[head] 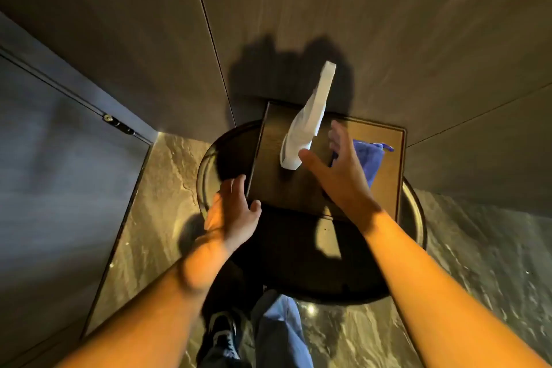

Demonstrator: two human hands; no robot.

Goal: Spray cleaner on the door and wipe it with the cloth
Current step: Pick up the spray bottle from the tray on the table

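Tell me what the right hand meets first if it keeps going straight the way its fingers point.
Most likely the white spray bottle: the open right hand points up and forward just beside its base, with the blue cloth behind the fingers. Depth is unclear.

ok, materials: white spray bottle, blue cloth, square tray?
Spray bottle: looks like opaque white plastic, smooth with a soft sheen. Blue cloth: soft fabric, matte, bunched in folds, possibly microfibre. Square tray: likely dark wood or veneer, satin, with a raised rim; the dim light leaves it open.
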